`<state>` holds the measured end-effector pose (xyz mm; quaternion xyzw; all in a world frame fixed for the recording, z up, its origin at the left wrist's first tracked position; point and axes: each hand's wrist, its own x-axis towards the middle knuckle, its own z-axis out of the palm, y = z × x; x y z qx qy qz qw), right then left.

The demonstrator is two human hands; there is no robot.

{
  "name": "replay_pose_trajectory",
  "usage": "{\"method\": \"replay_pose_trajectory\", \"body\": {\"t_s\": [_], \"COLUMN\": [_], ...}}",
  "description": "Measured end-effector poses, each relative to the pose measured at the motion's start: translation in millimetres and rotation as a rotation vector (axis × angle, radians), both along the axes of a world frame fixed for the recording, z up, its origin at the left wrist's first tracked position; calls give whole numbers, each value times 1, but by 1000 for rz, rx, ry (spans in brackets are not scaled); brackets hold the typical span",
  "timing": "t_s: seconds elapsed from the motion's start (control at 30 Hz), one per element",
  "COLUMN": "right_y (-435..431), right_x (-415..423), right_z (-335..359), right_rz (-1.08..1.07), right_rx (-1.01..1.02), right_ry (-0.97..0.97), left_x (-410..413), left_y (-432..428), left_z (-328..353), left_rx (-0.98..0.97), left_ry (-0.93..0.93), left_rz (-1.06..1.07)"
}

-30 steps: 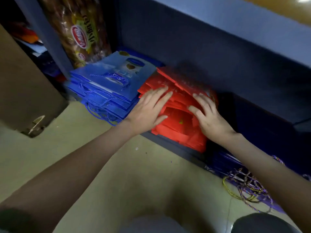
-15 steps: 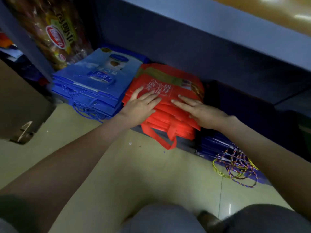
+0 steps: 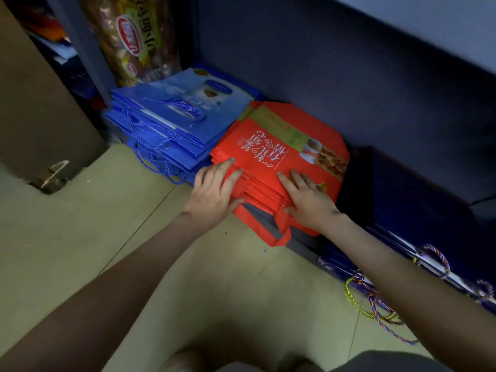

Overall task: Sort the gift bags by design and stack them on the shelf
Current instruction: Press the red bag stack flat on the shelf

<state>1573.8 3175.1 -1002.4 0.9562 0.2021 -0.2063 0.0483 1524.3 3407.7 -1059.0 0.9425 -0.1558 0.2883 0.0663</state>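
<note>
Bag stack (image 3: 257, 157) on shelf (image 3: 322, 76)

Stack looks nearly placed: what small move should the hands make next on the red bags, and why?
Probably push the red bags deeper: left hand and right hand lie flat on them, and a handle loop hangs off the front.

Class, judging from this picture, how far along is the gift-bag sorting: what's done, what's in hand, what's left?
Done: the blue bags lie stacked on the shelf, left. In hand: the left hand and right hand press flat on the red bags, apparently squaring that stack beside the blue one. Left: the dark bags with multicoloured cords, right, look loose and unstacked.
</note>
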Motion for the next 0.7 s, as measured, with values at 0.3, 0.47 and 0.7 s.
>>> {"method": "replay_pose_trajectory", "body": {"t_s": [0.3, 0.47, 0.7], "right_y": [-35, -32, -17], "right_x": [19, 9, -2], "right_z": [27, 27, 15], "right_rz": [104, 217, 106], "right_rx": [112, 104, 204], "right_ry": [-413, -380, -186], "left_x": [10, 21, 26], "left_y": [-30, -50, -42], "left_z": [34, 40, 55], "left_rx": [-202, -236, -583], "left_ry": [420, 759, 364], "left_rz": [271, 338, 15]}}
